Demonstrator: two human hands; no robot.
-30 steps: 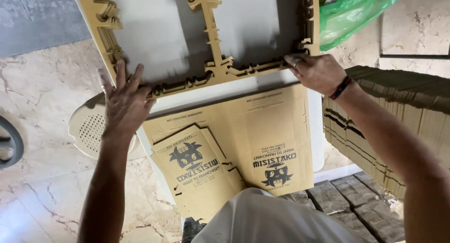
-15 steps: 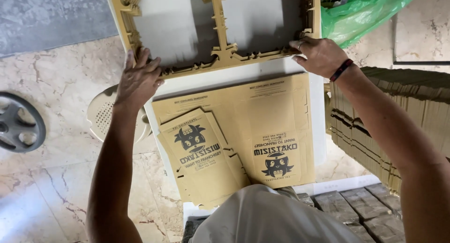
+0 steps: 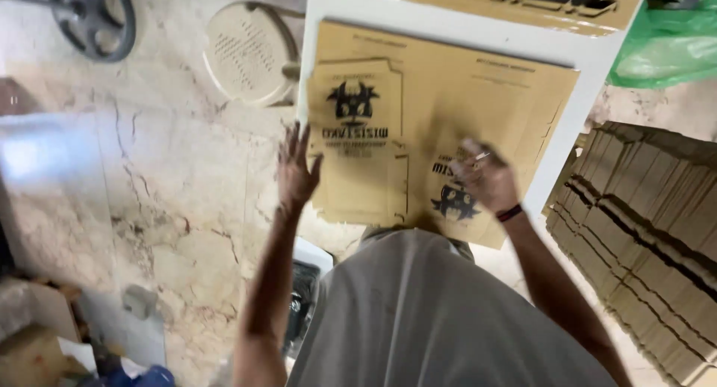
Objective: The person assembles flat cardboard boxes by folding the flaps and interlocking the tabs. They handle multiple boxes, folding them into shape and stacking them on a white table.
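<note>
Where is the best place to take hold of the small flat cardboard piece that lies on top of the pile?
Probably the left edge of the small cardboard piece. It lies flat on the larger cardboard sheet and reaches to the left side of the white table, so fingers can slip under there. The left hand is already beside that edge; the right hand is blurred, over the sheet.

Tan cardboard sheets [image 3: 478, 96] — black printed emblems; green bag [image 3: 661, 54]; veined beige marble floor [image 3: 149, 185].
</note>
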